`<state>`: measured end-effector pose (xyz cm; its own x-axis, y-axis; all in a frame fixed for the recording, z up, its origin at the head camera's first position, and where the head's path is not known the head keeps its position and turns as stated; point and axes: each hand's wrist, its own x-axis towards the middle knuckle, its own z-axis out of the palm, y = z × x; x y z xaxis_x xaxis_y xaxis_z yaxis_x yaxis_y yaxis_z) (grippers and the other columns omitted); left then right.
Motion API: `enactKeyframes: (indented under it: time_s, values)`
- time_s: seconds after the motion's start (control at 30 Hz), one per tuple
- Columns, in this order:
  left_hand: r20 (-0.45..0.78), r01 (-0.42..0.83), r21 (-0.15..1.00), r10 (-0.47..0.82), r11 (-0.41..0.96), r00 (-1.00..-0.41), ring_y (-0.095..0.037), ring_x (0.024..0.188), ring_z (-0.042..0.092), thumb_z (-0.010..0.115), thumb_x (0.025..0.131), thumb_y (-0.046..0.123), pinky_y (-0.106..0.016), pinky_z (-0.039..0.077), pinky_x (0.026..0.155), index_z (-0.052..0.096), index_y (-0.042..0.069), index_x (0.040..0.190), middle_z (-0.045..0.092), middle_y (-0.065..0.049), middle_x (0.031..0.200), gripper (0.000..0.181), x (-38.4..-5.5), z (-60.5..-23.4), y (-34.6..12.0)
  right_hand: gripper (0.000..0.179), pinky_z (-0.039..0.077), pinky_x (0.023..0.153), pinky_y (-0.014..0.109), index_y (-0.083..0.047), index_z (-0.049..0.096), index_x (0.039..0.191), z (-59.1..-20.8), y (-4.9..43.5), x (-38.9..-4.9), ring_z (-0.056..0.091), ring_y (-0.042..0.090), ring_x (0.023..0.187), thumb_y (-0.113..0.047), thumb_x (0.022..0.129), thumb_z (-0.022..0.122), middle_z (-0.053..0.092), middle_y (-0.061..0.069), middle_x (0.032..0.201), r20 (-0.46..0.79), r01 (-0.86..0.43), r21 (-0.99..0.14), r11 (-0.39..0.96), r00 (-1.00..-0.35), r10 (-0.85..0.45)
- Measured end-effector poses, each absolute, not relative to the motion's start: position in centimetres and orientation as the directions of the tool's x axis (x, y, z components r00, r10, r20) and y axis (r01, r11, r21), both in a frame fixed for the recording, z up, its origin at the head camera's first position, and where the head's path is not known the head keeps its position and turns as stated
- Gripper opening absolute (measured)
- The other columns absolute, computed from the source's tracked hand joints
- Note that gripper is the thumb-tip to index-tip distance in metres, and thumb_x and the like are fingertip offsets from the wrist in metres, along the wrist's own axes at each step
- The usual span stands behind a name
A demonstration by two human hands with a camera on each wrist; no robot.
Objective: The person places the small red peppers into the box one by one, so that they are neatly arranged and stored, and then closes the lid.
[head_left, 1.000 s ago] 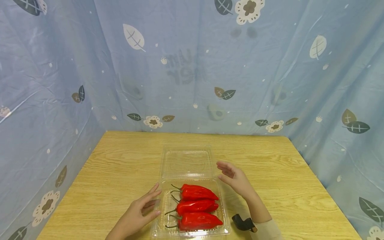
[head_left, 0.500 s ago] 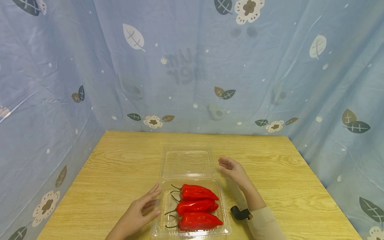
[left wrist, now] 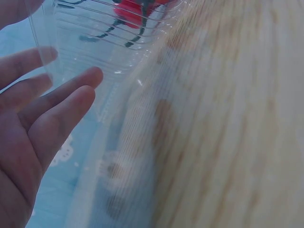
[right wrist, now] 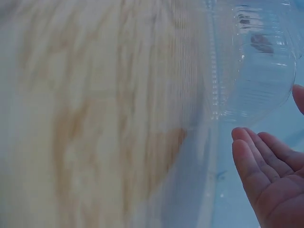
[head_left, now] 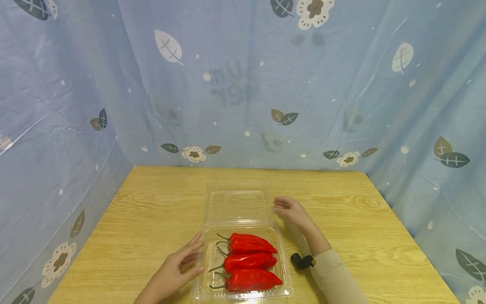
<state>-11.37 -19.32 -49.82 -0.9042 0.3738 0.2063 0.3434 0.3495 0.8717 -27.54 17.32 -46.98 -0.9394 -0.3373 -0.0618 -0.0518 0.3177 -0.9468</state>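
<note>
Several glossy red peppers (head_left: 250, 259) with green stems lie side by side in the base of a clear plastic clamshell box (head_left: 284, 274). Its lid (head_left: 238, 207) is folded back flat on the table beyond the base. My left hand (head_left: 172, 268) is at the box's left wall, fingers spread and gently bent; in the left wrist view the fingertips sit close to the ribbed wall (left wrist: 95, 52), and contact is hard to tell. My right hand (head_left: 294, 213) is beside the lid's right edge, fingers extended and holding nothing; the right wrist view shows it near the lid's corner (right wrist: 261, 71).
A wood-grain table (head_left: 152, 198) carries the box. Patterned blue cloth (head_left: 243, 84) hangs behind the table and along both sides. A black camera piece (head_left: 301, 261) is fixed at the right wrist.
My right hand has moved away toward the far side, alongside the lid, with the forearm following. The left hand, box and peppers have stayed put.
</note>
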Motion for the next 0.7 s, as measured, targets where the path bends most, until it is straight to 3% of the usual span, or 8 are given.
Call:
enactKeyframes:
  time_s: [0.7]
  values:
    - [0.213,0.350,0.865,0.368,0.359,-0.905,-0.039,0.125,0.046,0.065,0.090,0.020,-0.037,0.052,0.095,0.041,0.003,0.142,0.022,-0.015,0.156,0.060,-11.4,-49.8,-19.3,0.056,0.044,0.105,0.049,0.007,0.035,0.141,-47.3,16.7,-28.9,0.044,0.040,0.128,-0.019,0.096,0.055,0.044,0.027,0.140,-0.144,0.005,-0.935,0.355,-0.919,-0.366]
